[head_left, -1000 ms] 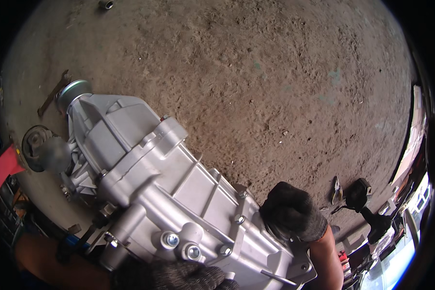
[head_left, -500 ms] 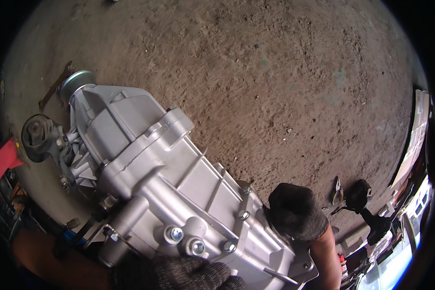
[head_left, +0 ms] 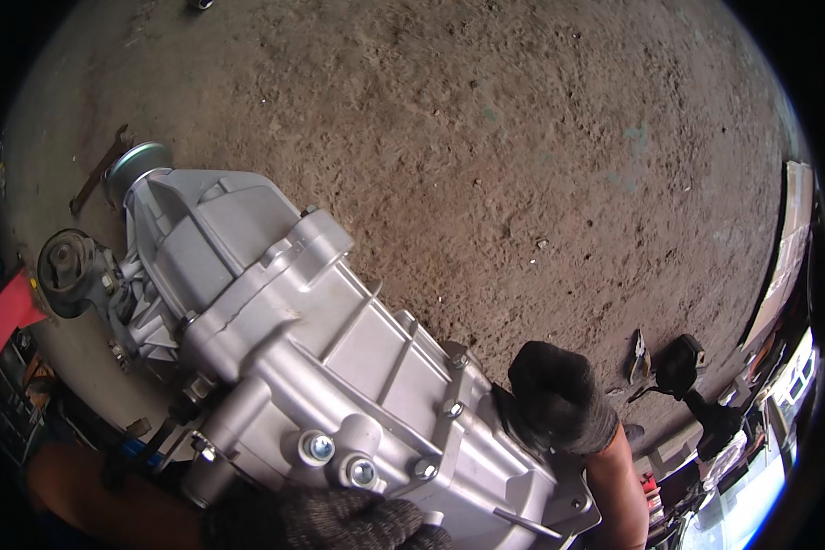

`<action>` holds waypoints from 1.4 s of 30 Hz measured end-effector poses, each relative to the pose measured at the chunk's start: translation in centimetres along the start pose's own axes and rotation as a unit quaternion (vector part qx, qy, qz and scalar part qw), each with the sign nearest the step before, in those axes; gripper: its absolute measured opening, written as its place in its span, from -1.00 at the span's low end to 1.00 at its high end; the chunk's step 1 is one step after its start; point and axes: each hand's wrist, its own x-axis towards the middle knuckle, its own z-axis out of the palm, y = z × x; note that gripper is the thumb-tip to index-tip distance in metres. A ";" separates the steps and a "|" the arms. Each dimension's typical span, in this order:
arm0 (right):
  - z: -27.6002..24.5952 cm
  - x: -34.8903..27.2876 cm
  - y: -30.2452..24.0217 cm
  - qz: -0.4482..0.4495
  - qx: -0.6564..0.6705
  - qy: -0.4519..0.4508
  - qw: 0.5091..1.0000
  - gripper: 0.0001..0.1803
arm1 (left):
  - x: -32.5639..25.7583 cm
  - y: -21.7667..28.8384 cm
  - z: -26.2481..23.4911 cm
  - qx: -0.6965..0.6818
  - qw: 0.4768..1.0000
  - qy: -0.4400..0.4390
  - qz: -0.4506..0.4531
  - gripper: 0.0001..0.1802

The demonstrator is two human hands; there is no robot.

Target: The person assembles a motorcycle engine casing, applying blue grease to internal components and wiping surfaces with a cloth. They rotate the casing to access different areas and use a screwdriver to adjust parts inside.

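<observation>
A large silver cast-metal gearbox (head_left: 339,339) lies slantwise across the floor, its narrow end at the upper left. My left hand (head_left: 330,518), in a dark knit glove, rests curled on its near side at the lower edge, below two round bolt heads (head_left: 339,458). My right hand (head_left: 559,394), in a black glove, is closed against the far right side of the casing; its fingertips are hidden. At the gearbox's narrow end is a round metal flange (head_left: 139,165). A dark round rubber mount (head_left: 69,270) sticks out on the left.
A rusty open-ended wrench (head_left: 101,170) lies beyond the flange. Pliers (head_left: 639,357) and a black object (head_left: 680,367) lie on the rough floor (head_left: 541,165) at right. A red strip (head_left: 7,321) is at far left. Flat cardboard (head_left: 781,252) lies along the right edge.
The gearbox sits slightly lower and further left in the picture, and the view itself has shifted a little. Both hands stay against the casing.
</observation>
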 end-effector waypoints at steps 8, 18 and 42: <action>-0.5 -1.2 -0.8 0.043 -0.028 0.005 0.999 -0.54 | 0.1 -0.6 -0.2 -0.009 1.000 0.000 0.024 -0.76; -1.4 -2.8 -1.6 -0.008 -0.175 -0.032 0.984 -0.42 | 0.5 -0.2 -1.5 -0.015 0.998 -0.049 0.023 -0.77; -1.2 -0.1 0.8 -0.041 -0.127 -0.083 0.988 -0.36 | 0.6 1.8 -0.2 0.132 0.989 0.016 0.064 -0.84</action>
